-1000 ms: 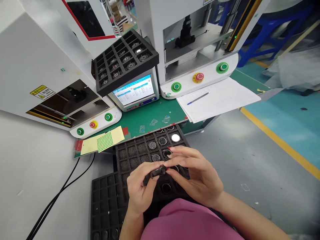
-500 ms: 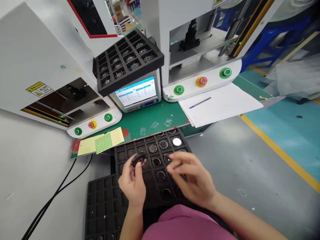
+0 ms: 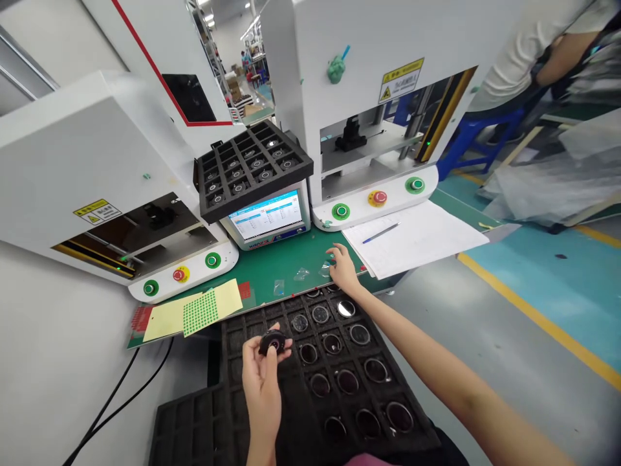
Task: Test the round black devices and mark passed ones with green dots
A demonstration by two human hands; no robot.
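A round black part (image 3: 272, 342) is held in my left hand (image 3: 262, 382), thumb on its face and fingers behind it, above the foam tray. My right hand (image 3: 343, 268) reaches to the front edge of the green bench, fingers apart and bent, over a small clear film piece (image 3: 325, 269); whether it touches the film cannot be made out. Beneath my hands, the black foam tray (image 3: 298, 382) bears several round dark-faced parts in its compartments, one with a bright reflection (image 3: 346, 309).
Two white press machines (image 3: 359, 188) (image 3: 184, 259) flank a monitor (image 3: 266, 217) with a foam tray (image 3: 257, 169) on top. Papers (image 3: 422, 236) with a pen (image 3: 381, 233) lie right, sticker sheets (image 3: 200, 312) left. A seated person (image 3: 528, 58) is at upper right.
My right hand has moved forward from above the foam tray to the bench edge. The black part stays in my left hand, its face now turned more toward the camera. The view has tilted upward.
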